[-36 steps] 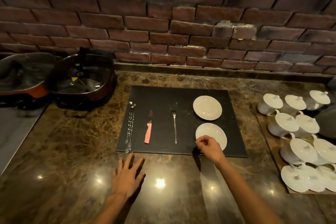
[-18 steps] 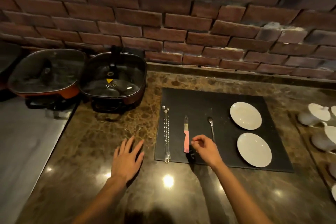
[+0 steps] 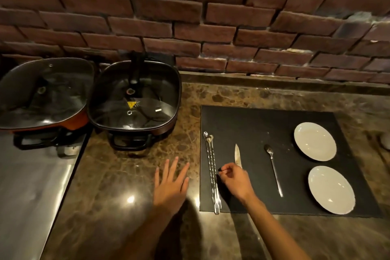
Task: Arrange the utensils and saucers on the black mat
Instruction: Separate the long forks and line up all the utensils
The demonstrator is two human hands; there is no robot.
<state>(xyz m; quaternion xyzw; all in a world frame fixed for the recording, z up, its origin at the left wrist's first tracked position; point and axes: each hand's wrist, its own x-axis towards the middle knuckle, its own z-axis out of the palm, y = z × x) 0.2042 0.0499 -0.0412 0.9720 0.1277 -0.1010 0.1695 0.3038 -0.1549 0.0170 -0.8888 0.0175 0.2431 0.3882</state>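
Note:
A black mat (image 3: 253,124) lies on the brown marble counter. On its left edge lie two long twisted metal forks (image 3: 211,167), side by side. Right of them is a knife (image 3: 237,154); only its blade shows, because my right hand (image 3: 235,179) covers the handle. That hand's fingers are pinched together just beside the forks, and I see nothing held in them. A spoon (image 3: 273,167) lies in the middle of the mat. Two white saucers, the far saucer (image 3: 314,141) and the near saucer (image 3: 331,189), sit on the mat's right side. My left hand (image 3: 171,183) rests flat on the counter, fingers spread.
Two lidded electric pans, a dark pan (image 3: 135,97) and an orange pan (image 3: 42,93), stand at the back left. A steel surface (image 3: 31,196) runs along the left edge. A brick wall closes the back. A white dish (image 3: 386,141) peeks in at the right edge.
My right hand has moved left from the near saucer, past the knife handle, to beside the forks. The view has shifted left, so the white lidded cups are out of frame.

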